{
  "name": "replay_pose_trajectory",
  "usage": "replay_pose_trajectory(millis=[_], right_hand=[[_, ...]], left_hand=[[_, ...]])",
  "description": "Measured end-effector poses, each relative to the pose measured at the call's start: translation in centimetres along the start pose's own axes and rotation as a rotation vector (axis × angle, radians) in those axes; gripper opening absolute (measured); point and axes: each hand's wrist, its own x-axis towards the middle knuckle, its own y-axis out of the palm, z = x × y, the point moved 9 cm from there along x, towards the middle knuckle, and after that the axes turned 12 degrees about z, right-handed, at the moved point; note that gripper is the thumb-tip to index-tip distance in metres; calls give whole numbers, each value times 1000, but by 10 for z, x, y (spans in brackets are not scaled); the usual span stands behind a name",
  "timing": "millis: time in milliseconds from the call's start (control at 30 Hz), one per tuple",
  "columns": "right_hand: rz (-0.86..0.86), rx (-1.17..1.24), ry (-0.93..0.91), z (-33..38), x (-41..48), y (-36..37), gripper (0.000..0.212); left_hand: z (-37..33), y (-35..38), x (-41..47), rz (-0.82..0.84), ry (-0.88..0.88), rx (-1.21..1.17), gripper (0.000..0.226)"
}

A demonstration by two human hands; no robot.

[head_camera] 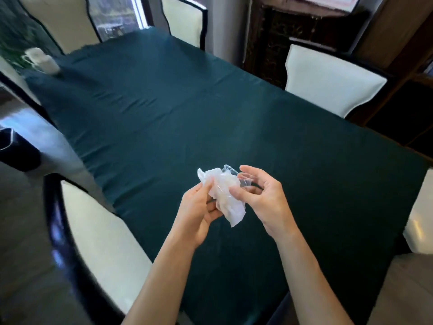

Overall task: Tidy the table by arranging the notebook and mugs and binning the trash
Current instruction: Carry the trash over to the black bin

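Observation:
Both my hands hold a wad of trash (225, 195) above the near part of the table: crumpled white tissue with a piece of clear plastic wrapper on its right side. My left hand (199, 212) grips the tissue from the left and below. My right hand (262, 198) pinches the clear plastic with thumb and fingers, the other fingers spread. A white mug (43, 59), blurred, stands at the far left corner of the dark green tablecloth (164, 109). No notebook is in view.
White-cushioned chairs with dark frames surround the table: one at near left (98, 235), one at the right (332, 83), one at the far end (185, 19). A dark carved cabinet (293, 31) stands behind the right side. A window lies beyond the far end.

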Motion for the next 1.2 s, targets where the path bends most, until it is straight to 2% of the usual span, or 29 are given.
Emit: replay_pose_trajectory(millis=[100, 167, 267, 400, 633, 767, 900, 967, 1100, 1200], right_hand=[[28, -69, -33, 21, -17, 55, 58], [40, -87, -30, 26, -29, 95, 61], [106, -42, 42, 21, -49, 172, 65], [340, 57, 93, 3, -83, 294, 40], [589, 170, 62, -17, -132, 463, 27], [680, 147, 86, -34, -144, 527, 31], [761, 113, 97, -44, -140, 571, 30], [798, 86, 99, -48, -133, 589, 29], [857, 75, 95, -52, -112, 619, 29], [885, 64, 91, -51, -85, 641, 27]], left_hand=[[-31, -17, -51, 141, 103, 25, 43], [-46, -40, -86, 155, 170, 28, 44], [-62, -93, -146, 78, 235, -52, 43], [-71, -171, -225, -66, 283, -168, 32], [-72, -303, -363, -370, 328, -109, 21], [-72, -356, -420, -476, 400, -72, 19], [-70, -399, -453, -586, 461, -168, 54], [-72, -417, -462, -621, 464, -146, 59], [-83, -442, -463, -621, 477, -44, 34], [-94, -464, -451, -649, 458, -10, 32]])
